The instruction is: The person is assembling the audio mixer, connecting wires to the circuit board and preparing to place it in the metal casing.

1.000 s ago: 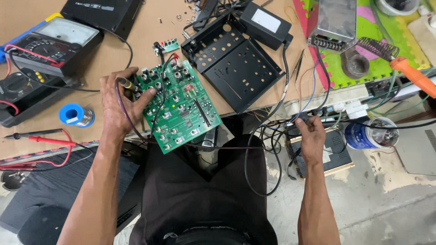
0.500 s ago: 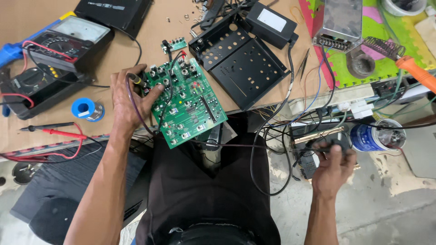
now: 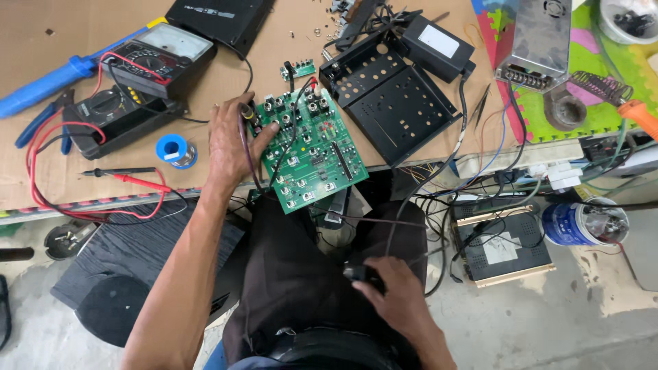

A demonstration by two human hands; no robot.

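- Green circuit board [image 3: 307,152], packed with jacks and knobs, overhangs the surface's front edge.
- Left hand [image 3: 229,144] fingers clamp its left edge.
- Right hand [image 3: 394,296] fingers curl around a small black part [image 3: 362,273].

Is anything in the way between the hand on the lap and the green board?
Yes. The right hand is down on the lap, apart from the green circuit board that the left hand holds. Thin dark wires cross the space between them.
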